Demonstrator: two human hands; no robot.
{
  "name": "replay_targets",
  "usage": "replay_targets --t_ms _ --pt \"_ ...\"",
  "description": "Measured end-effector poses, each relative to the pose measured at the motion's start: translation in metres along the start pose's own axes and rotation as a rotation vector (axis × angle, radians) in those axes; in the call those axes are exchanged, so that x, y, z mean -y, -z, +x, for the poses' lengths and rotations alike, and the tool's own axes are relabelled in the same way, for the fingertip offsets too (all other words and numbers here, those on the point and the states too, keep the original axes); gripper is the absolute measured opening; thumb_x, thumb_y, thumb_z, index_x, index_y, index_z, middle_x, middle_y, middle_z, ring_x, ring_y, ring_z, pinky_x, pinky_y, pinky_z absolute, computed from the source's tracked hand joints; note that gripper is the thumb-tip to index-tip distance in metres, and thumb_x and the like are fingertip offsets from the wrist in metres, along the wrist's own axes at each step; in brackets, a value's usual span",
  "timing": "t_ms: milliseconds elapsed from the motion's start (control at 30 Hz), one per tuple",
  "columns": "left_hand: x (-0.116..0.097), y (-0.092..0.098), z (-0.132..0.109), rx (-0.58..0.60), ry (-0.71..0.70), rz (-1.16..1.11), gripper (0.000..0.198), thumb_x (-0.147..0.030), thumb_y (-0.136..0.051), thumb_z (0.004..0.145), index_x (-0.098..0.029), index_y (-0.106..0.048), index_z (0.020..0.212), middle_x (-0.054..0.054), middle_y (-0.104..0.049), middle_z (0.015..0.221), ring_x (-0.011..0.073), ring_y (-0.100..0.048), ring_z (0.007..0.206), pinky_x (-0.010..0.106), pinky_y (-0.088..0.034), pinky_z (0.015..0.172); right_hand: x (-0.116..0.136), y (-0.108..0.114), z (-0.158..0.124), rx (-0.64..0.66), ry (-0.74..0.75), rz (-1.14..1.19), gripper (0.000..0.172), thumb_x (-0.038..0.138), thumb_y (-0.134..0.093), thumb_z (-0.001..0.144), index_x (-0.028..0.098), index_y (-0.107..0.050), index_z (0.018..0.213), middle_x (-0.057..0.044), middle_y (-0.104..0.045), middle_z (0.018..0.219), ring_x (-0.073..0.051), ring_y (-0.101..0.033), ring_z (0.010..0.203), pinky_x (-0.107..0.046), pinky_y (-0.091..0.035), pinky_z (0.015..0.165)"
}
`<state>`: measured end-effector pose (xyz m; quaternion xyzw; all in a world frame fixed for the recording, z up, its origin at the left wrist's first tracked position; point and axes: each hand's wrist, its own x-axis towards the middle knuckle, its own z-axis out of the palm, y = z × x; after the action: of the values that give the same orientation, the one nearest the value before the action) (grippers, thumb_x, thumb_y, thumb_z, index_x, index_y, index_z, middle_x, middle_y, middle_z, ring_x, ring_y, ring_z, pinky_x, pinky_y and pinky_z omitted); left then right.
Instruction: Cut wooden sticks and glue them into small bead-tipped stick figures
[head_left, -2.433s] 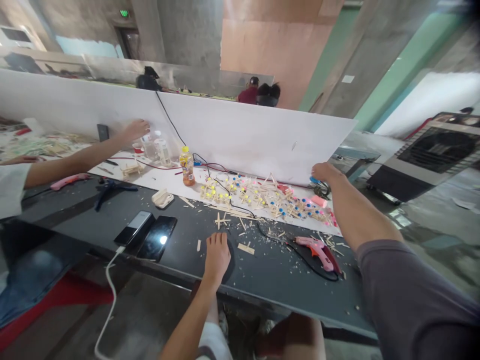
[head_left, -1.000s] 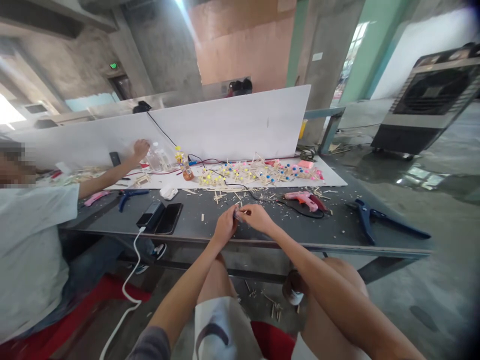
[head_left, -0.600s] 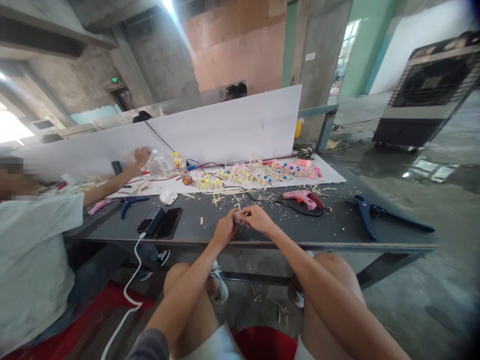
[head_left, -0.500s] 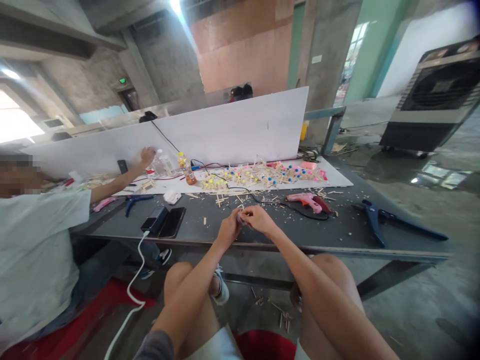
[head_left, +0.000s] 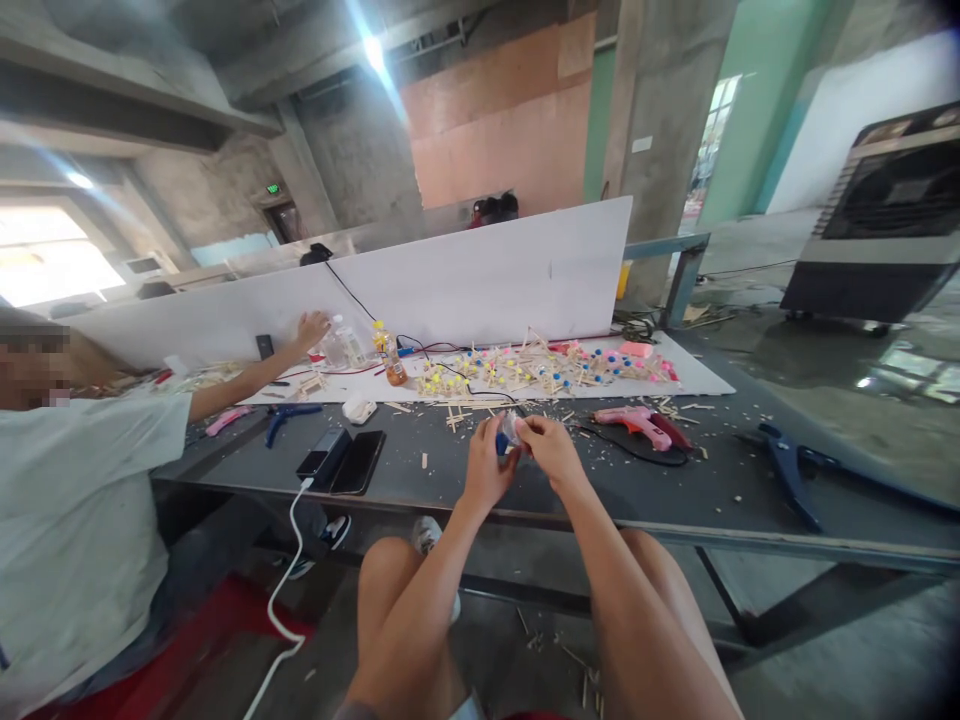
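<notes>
Just above the front of the dark table, my left hand (head_left: 487,470) is closed around a small clear, crinkled wrapper with something blue in it (head_left: 511,430). The fingertips of my right hand (head_left: 553,452) pinch the wrapper's right side. What the blue content is, I cannot make out. Beyond my hands lie many small stick structures with yellow, blue and pink balls (head_left: 551,370) on a white board. To the right of my hands rests a pink glue gun (head_left: 637,424), its black cord trailing on the tabletop.
Blue pliers-like cutters (head_left: 787,470) lie at the right. On the left are a black phone (head_left: 358,462), a dark box with a white cable (head_left: 324,455), a white case (head_left: 359,409) and a drink bottle (head_left: 391,362). A co-worker's arm (head_left: 255,372) reaches over the table.
My hands have turned and come slightly apart, so the blue and clear wrapper now shows between them. The camera view has shifted a little. The co-worker's arm remains stretched out.
</notes>
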<state>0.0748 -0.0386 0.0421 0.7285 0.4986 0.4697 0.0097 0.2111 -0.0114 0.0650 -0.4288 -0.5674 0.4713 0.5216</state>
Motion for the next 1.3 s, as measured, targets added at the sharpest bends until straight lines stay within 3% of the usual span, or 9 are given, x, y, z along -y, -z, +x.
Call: replay_targets --t_ms 100,200,300,533,700,900,1300 --pt "-0.013 0.006 0.002 -0.115 -0.023 0.035 0.056 -0.025 -0.066 0.082 -0.019 -0.050 0.136 0.016 -0.056 0.131 0.0297 -0.051 0.125 0.048 -0.041 0.107 0.003 0.004 0.002 -0.117 0.109 -0.204 0.035 0.049 -0.055 0.082 0.019 -0.061 0.066 -0.001 -0.057 0.055 -0.015 -0.051 0.053 -0.027 -0.036 0.055" --pt "-0.024 0.013 0.005 -0.170 -0.022 0.021 0.026 -0.025 -0.059 0.090 -0.020 -0.067 0.114 0.011 -0.066 0.113 0.0259 -0.057 0.114 0.045 -0.044 0.102 0.006 0.006 0.001 -0.091 0.171 -0.328 0.035 0.047 -0.052 0.085 0.020 -0.059 0.063 -0.002 -0.060 0.055 -0.016 -0.053 0.054 -0.027 -0.036 0.056" --pt "-0.028 0.017 0.007 -0.209 0.010 -0.031 0.019 -0.030 -0.058 0.093 -0.020 -0.074 0.095 0.010 -0.071 0.099 0.0233 -0.063 0.102 0.041 -0.048 0.095 0.009 0.002 -0.003 -0.046 0.210 -0.344 0.034 0.045 -0.052 0.086 0.020 -0.058 0.064 -0.003 -0.060 0.056 -0.016 -0.053 0.054 -0.026 -0.036 0.056" --pt "-0.028 0.016 0.009 -0.129 0.213 -0.415 0.027 -0.041 -0.066 0.087 -0.016 -0.077 0.093 0.008 -0.074 0.086 0.0173 -0.068 0.074 0.027 -0.055 0.068 0.008 -0.001 -0.005 0.047 0.208 -0.243 0.033 0.044 -0.049 0.088 0.020 -0.059 0.068 0.000 -0.056 0.054 -0.015 -0.048 0.051 -0.026 -0.035 0.053" --pt "-0.026 0.019 0.010 -0.065 0.259 -0.510 0.031 -0.042 -0.070 0.082 -0.014 -0.077 0.094 0.009 -0.075 0.086 0.0181 -0.069 0.072 0.029 -0.057 0.067 0.008 0.001 -0.006 0.018 0.243 -0.264 0.037 0.049 -0.050 0.089 0.019 -0.063 0.072 -0.001 -0.058 0.056 -0.016 -0.050 0.052 -0.026 -0.035 0.053" --pt "-0.021 0.022 0.007 0.033 0.308 -0.553 0.032 -0.041 -0.061 0.088 -0.014 -0.076 0.099 0.010 -0.076 0.087 0.0211 -0.071 0.077 0.031 -0.058 0.070 0.010 -0.003 -0.010 -0.011 0.272 -0.352 0.037 0.046 -0.048 0.092 0.019 -0.062 0.070 -0.004 -0.064 0.061 -0.016 -0.054 0.055 -0.026 -0.036 0.057" --pt "-0.015 0.021 0.008 0.127 0.346 -0.610 0.033 -0.041 -0.069 0.080 -0.011 -0.076 0.093 0.010 -0.077 0.083 0.0219 -0.071 0.073 0.029 -0.056 0.067 0.011 0.003 -0.008 0.015 0.278 -0.420 0.040 0.048 -0.048 0.091 0.019 -0.062 0.067 -0.002 -0.060 0.055 -0.016 -0.052 0.054 -0.026 -0.033 0.055"
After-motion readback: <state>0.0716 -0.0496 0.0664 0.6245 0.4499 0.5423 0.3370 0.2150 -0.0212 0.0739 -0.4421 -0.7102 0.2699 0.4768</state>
